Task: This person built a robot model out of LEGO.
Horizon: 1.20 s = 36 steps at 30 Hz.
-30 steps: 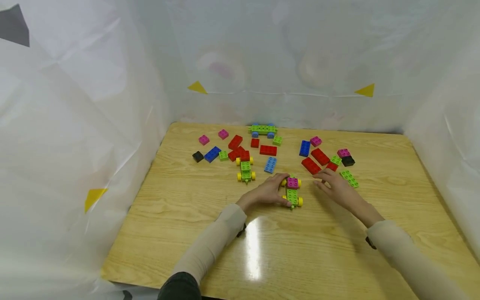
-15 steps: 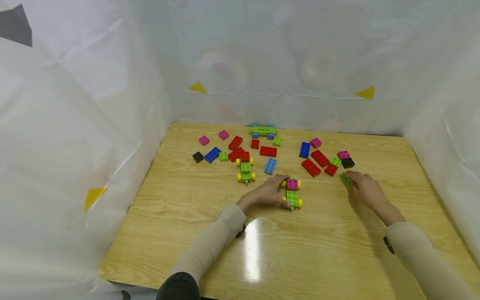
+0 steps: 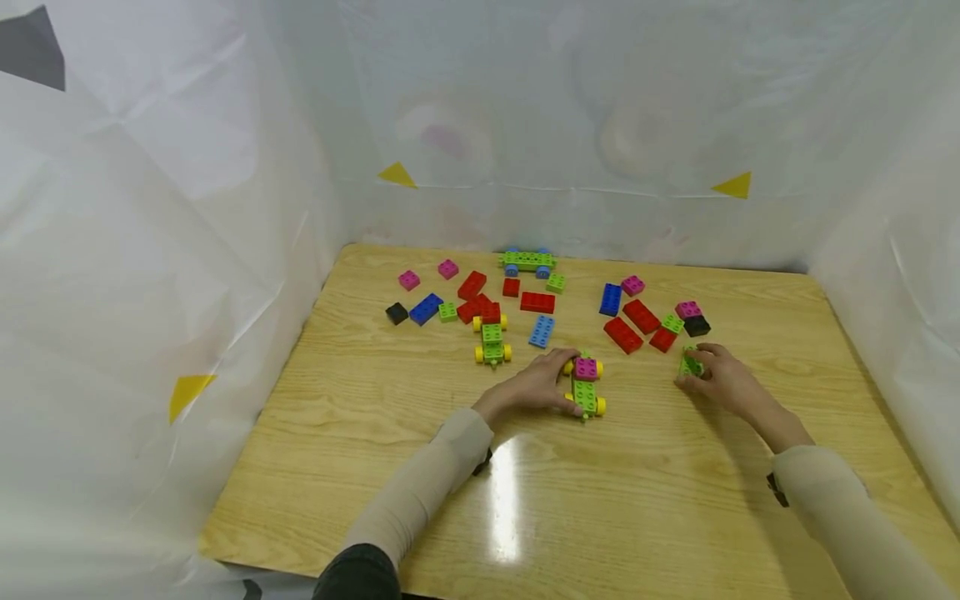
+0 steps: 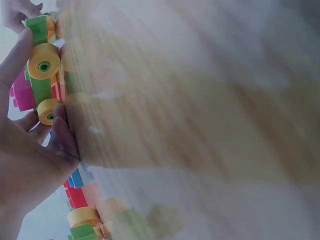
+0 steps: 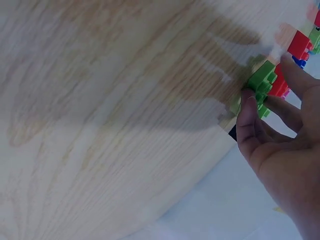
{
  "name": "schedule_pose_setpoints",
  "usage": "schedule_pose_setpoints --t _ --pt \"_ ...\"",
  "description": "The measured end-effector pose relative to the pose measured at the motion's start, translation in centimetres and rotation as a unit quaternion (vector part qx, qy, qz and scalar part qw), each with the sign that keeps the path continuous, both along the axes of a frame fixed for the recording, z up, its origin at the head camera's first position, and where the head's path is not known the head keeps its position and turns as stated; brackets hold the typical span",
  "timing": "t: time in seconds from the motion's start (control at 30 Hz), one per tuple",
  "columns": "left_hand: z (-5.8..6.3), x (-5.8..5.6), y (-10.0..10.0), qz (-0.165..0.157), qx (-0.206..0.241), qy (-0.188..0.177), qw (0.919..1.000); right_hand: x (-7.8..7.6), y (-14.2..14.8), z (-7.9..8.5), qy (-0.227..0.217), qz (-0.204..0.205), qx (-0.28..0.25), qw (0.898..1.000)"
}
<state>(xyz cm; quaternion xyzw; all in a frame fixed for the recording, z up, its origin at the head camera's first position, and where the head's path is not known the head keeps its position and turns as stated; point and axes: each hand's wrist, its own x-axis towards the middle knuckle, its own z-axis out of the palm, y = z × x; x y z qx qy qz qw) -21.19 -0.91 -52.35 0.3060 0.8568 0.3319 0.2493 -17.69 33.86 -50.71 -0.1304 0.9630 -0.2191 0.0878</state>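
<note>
In the head view my left hand (image 3: 534,383) holds a small toy car (image 3: 584,393) from its left side, thumb at the near end and fingers at the far end. The car has a green base, yellow wheels and a magenta brick (image 3: 585,368) on its far half. The left wrist view shows it standing on its wheels (image 4: 44,61). Farther right, my right hand (image 3: 729,382) pinches a green brick (image 3: 690,364) between thumb and fingers. In the right wrist view that green brick (image 5: 262,77) sits low over the table, partly covered by the fingers.
A second yellow-wheeled car (image 3: 492,336) stands left of my left hand; a blue-wheeled base (image 3: 527,261) stands at the back edge. Loose bricks lie in two groups, including a light blue brick (image 3: 542,331), red bricks (image 3: 622,334) and a black brick (image 3: 696,325). White sheeting surrounds the wooden table (image 3: 615,508).
My right hand has moved right, from beside the red bricks to the green brick, and has taken hold of it and turned it. My left hand and its car stay put.
</note>
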Motion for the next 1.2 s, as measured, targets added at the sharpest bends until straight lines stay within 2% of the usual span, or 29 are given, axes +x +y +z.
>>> schedule_pose_setpoints --t 0.23,0.4,0.8,1.1,1.2 --pt "0.0 0.1 0.1 0.005 -0.001 0.001 1.0 0.3 0.2 -0.2 0.006 0.007 -0.02 1.0" --pt "0.0 0.2 0.0 0.005 -0.001 -0.002 1.0 0.4 0.0 -0.2 -0.004 -0.017 -0.041 0.999" --pt "-0.3 0.1 0.1 0.003 -0.004 0.0 1.0 0.9 -0.5 -0.6 -0.002 -0.039 -0.029 0.999" --pt "0.0 0.3 -0.1 0.006 0.003 -0.002 1.0 1.4 -3.2 -0.3 0.066 -0.041 -0.066 0.995" --pt "0.0 0.3 -0.1 0.006 0.004 -0.001 1.0 1.4 -4.4 -0.1 0.075 -0.037 -0.082 0.993"
